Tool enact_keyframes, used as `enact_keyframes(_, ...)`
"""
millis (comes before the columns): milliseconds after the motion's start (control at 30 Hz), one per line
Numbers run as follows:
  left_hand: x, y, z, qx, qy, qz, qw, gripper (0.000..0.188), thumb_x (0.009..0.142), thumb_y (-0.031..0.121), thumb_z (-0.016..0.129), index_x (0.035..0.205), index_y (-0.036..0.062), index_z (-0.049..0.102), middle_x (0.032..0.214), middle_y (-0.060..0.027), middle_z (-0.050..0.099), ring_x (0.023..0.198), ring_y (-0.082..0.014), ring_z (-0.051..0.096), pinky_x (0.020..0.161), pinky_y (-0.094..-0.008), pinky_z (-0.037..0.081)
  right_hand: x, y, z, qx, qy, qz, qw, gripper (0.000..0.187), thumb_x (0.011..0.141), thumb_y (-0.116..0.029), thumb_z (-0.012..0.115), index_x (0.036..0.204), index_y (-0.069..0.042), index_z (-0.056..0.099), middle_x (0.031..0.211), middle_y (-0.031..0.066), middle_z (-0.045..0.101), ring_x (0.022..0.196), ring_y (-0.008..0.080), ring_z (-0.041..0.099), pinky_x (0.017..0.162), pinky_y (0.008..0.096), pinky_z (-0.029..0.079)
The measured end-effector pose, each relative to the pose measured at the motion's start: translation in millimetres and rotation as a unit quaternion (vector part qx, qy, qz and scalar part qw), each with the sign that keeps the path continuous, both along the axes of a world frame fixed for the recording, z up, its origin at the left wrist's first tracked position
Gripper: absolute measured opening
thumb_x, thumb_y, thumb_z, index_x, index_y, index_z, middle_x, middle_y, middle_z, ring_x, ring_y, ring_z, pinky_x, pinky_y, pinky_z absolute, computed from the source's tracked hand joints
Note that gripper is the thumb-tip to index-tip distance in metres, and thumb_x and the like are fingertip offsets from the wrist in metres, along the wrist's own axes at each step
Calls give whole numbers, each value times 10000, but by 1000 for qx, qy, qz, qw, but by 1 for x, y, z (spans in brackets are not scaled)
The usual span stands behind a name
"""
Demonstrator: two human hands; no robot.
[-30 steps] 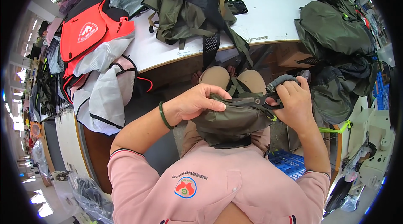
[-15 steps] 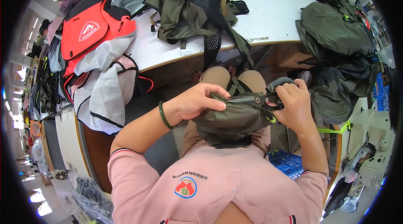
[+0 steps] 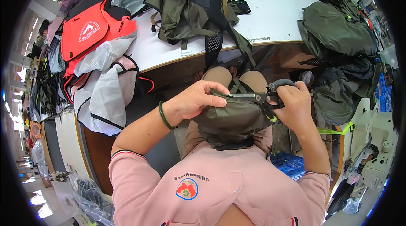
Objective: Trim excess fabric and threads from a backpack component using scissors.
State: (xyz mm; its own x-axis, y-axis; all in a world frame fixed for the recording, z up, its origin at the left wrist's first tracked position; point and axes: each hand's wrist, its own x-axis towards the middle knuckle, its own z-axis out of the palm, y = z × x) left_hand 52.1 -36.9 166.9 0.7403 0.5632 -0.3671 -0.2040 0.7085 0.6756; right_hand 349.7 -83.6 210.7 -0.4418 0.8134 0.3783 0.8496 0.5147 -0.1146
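Note:
An olive green backpack (image 3: 231,121) rests over my lap. Its top edge is pinched between the thumb and fingers of my left hand (image 3: 206,99). My right hand (image 3: 294,100) is wrapped round the black handles of a pair of scissors (image 3: 256,97). The blades point left along the bag's upper edge, with their tips close to my left fingertips. Whether the tips touch fabric or thread I cannot tell. A yellow-green loop (image 3: 272,119) shows on the bag's right side.
Ahead curves a white table (image 3: 270,10) with another olive backpack (image 3: 190,10) on it. A red and white bag (image 3: 91,31) hangs over its left side. More green bags (image 3: 338,31) are piled at the right, above a sewing machine (image 3: 376,150). A blue crate (image 3: 287,164) stands below.
The scissor blades have come together from a more open angle. My left hand has shifted very slightly; the bag stays in place on my lap.

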Motion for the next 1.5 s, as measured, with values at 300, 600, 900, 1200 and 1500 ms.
enact_keyframes(300,0,-2,2,2,1,-9,1000,254,813,-10,732,1050,0,641,947,-90,709,833,-138,678,797,-271,542,-1,4,10,38,-9,28,999,319,625,-220,826,778,-88,579,725,47,597,694,235,605,759,398,429)
enact_keyframes(600,0,0,5,7,-6,16,1000,235,826,12,736,1045,7,649,944,-84,712,824,-125,673,788,-256,534,-1,3,-4,-1,45,10,999,280,651,-218,812,769,-76,602,688,62,618,640,262,599,693,366,436)
enact_keyframes(900,-2,-1,7,16,-1,21,1000,220,825,12,738,1029,13,655,941,-66,704,817,-119,669,781,-252,528,-5,5,7,-59,76,24,995,330,649,-227,804,838,-43,606,763,99,624,705,294,592,704,371,429)
enact_keyframes(1200,0,-3,4,18,-8,22,1000,215,824,11,737,1024,16,658,945,-67,703,831,-120,670,785,-249,527,9,7,10,-63,24,49,997,421,626,-235,833,801,-22,515,758,126,529,733,344,528,768,435,416)
enact_keyframes(1500,4,-2,4,5,-4,4,1000,227,813,3,742,1022,19,655,974,-67,693,849,-123,660,809,-261,522,11,15,23,-40,-48,73,995,369,649,-231,804,832,-60,533,751,90,568,722,282,598,852,415,422)
